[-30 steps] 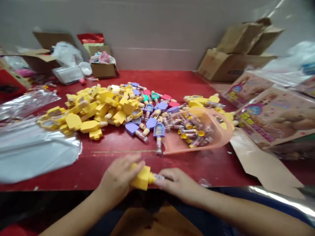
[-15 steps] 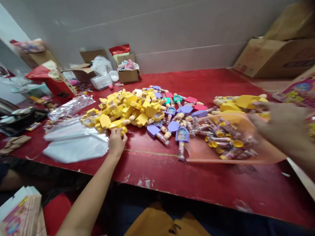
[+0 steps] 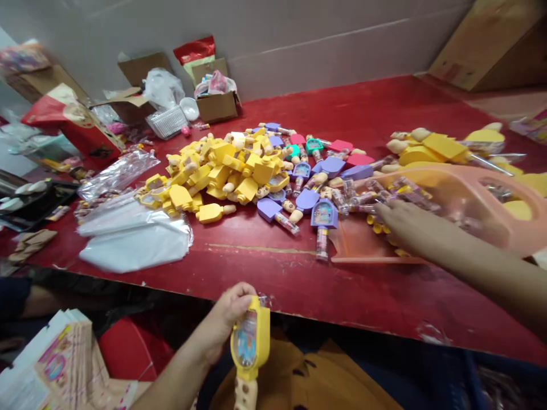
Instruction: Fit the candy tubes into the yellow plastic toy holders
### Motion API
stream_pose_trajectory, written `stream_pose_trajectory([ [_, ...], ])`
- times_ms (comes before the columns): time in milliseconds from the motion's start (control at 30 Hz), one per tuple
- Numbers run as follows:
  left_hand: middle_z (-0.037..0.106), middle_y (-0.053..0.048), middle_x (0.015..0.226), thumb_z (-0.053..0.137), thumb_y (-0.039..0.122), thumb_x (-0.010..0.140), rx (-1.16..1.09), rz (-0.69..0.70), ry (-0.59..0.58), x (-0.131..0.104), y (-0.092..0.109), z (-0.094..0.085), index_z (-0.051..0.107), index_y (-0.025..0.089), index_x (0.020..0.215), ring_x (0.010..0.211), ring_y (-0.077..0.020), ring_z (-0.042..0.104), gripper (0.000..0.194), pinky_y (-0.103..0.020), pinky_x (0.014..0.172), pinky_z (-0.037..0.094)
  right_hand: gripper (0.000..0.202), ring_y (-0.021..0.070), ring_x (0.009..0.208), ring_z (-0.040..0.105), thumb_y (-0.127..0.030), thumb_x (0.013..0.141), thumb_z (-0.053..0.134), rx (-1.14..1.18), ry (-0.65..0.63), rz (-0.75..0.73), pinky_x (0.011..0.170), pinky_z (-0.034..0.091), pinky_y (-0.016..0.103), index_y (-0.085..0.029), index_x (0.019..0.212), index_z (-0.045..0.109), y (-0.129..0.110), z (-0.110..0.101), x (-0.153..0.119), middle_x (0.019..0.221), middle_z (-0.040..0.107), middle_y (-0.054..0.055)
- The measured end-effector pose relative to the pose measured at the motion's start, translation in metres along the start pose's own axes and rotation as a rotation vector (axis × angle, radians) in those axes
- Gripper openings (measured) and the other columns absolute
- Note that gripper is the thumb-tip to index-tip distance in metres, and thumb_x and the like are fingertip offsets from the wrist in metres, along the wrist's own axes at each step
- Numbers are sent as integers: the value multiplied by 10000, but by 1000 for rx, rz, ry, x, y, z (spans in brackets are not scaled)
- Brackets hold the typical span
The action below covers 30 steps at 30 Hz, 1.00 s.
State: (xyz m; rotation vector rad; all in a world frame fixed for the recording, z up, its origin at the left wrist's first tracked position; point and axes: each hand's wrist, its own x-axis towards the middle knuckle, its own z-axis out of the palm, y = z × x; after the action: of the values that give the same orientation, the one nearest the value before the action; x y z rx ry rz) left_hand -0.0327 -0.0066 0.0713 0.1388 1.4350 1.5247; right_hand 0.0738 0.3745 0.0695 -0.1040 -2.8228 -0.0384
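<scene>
clasping yellow toy (image 3: 251,345), left fingers (image 3: 240,290) curled

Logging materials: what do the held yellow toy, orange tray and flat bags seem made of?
Held yellow toy: probably hard, satin plastic; crisp moulded edges.
Orange tray: likely translucent plastic; red table shows through.
Flat bags: apparently glossy plastic film, with crinkled highlights.

Over by the grey wall (image 3: 325,42), a red packet (image 3: 195,52) stands behind a small carton (image 3: 219,108), a white dish (image 3: 189,109) just left, a big brown box (image 3: 474,51) far right.
</scene>
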Motion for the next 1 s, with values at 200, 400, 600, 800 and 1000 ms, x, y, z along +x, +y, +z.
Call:
stream_pose_trajectory([
  [200, 603, -68, 710, 666, 570, 639, -357, -76, -438, -9, -33, 8, 591, 108, 882, 535, -104, 555, 527, -181, 472, 426, 140, 211, 725, 503, -161, 809, 465, -202, -132, 42, 553, 277, 305, -121, 688, 521, -2, -20, -7, 742, 560, 131],
  [400, 618, -25, 706, 752, 429, 603, -31, -3, -244, 0, 1, 15, 503, 152, 944, 407, -34, 432, 505, -116, 333, 314, 154, 107, 592, 482, -251, 896, 431, 253, -61, -73, 532, 363, 221, -129, 981, 470, -63, -44, -9, 736, 543, 52],
  [600, 578, 14, 755, 742, 386, 604, 371, -239, -385, -4, -6, 24, 541, 143, 892, 575, -73, 494, 427, -171, 483, 406, 245, 139, 635, 487, -324, 944, 366, 574, -198, -573, 560, 359, 260, -147, 935, 536, -161, -46, -23, 728, 559, 21],
  [800, 546, 47, 685, 732, 342, 599, 474, -271, -322, -28, -31, 30, 542, 152, 757, 644, -91, 489, 311, -192, 586, 374, 237, 139, 605, 488, -309, 936, 394, 677, -494, -604, 547, 321, 285, -152, 839, 542, -186, -35, -37, 706, 546, 13],
  [1000, 550, 57, 701, 749, 324, 595, 515, -117, -235, -33, -32, 29, 576, 157, 809, 641, -78, 473, 322, -178, 590, 371, 221, 113, 542, 440, -335, 943, 397, 640, -376, -616, 505, 258, 282, -166, 861, 515, -184, -34, -36, 669, 523, -12],
])
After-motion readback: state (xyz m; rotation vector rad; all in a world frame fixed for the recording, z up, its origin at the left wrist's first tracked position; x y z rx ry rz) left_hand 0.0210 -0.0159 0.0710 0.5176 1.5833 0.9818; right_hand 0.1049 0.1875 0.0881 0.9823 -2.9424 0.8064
